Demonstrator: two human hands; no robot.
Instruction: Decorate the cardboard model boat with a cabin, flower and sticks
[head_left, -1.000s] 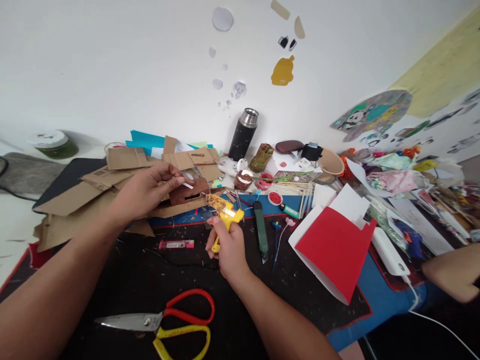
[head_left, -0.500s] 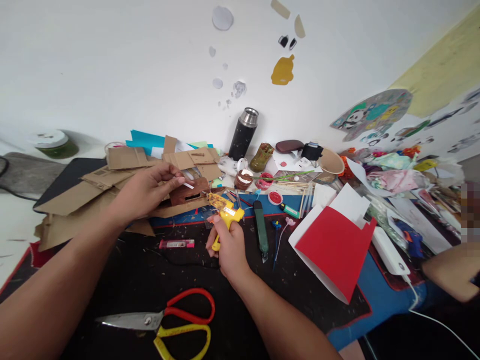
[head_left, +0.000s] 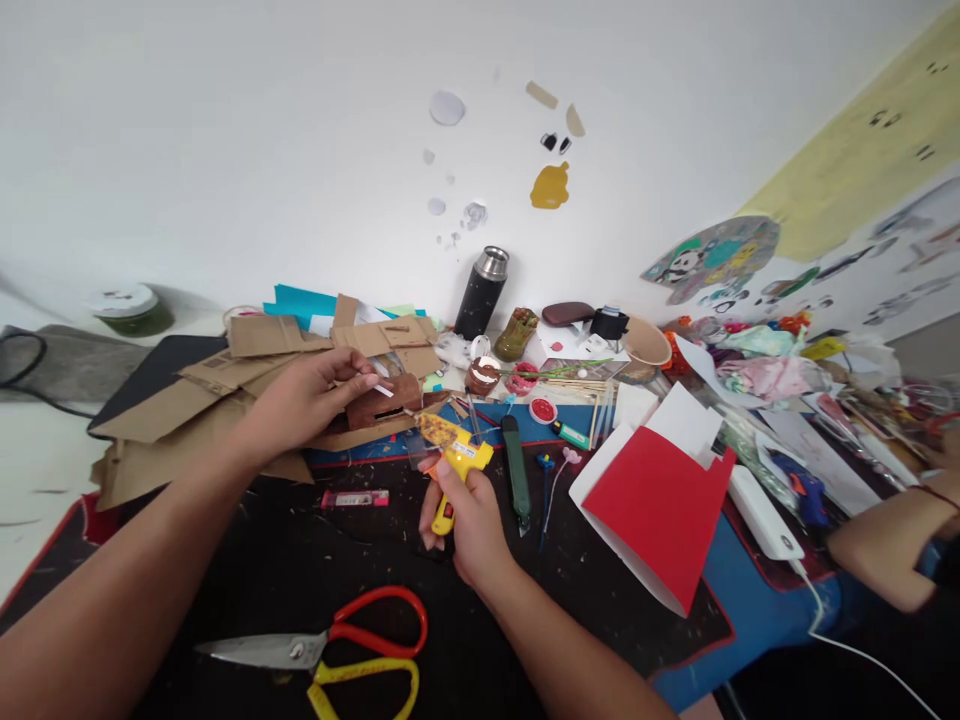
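Observation:
Between the thumb and fingers of my left hand [head_left: 319, 395] is a small white paper strip [head_left: 380, 388]. My right hand [head_left: 472, 510] is wrapped around a yellow hot glue gun [head_left: 463, 458], its stained nozzle pointing up and left. Just behind the strip lies a brown painted cardboard piece [head_left: 401, 397]. The glue gun is apart from the strip. A green utility knife [head_left: 515, 470] lies to the right of the gun. Nearer to me are large scissors [head_left: 300, 651], opened wide, with one red and one yellow handle.
Cardboard scraps [head_left: 180, 400] pile up at the left. A pink lighter [head_left: 356, 498] lies before them. A black thermos [head_left: 480, 295] stands by the wall. Folded red paper [head_left: 664, 510] and a white power strip [head_left: 765, 515] lie right. Another person's arm [head_left: 892, 550] reaches in at the right edge.
The view has tilted up slightly, so the desk sits lower in the frame. The glue gun has moved slightly away from the strip. Both hands keep their holds.

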